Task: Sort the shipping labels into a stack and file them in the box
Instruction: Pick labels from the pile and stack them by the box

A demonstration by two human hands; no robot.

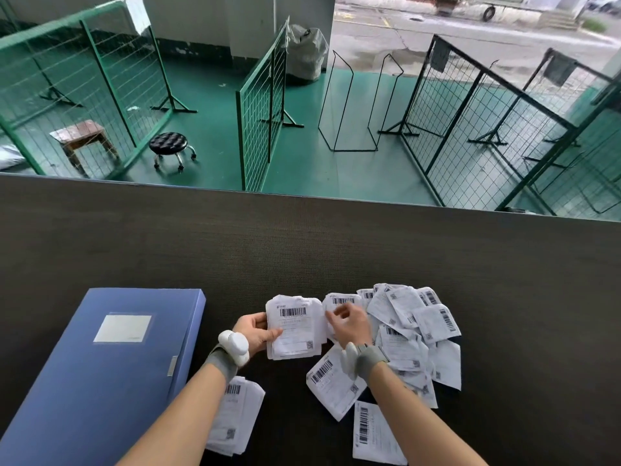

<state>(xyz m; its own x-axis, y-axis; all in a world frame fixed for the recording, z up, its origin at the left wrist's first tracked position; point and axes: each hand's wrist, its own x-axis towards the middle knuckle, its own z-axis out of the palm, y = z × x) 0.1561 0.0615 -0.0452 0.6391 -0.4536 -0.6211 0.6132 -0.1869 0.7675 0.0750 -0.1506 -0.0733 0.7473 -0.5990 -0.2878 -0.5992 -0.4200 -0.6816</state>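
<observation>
pinching the stack of labels [295, 326] at its left edge, the left hand [257, 331] holds it above the table [302, 243]. the right hand [351, 322], fingers loosely curled, reaches the loose pile [413, 327] at 3 o'clock; whether it grips one cannot be told. the closed box [100, 371] lies at 9 o'clock. labels look thin, light, limp and creased: take by an edge.

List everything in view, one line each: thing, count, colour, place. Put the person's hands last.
file box: one, blue, closed, flat on table's left
held label stack: one, white, above table centre
loose label pile: many, white, table's right
label bundle: one, white, under left forearm
table: one, dark brown
round stool: one, black, on green floor
wooden stool: one, brown, behind mesh
mesh fence panels: several, green and black
sack: one, whitish, far back
left hand: grips held stack
right hand: fingers at a label beside the stack
</observation>
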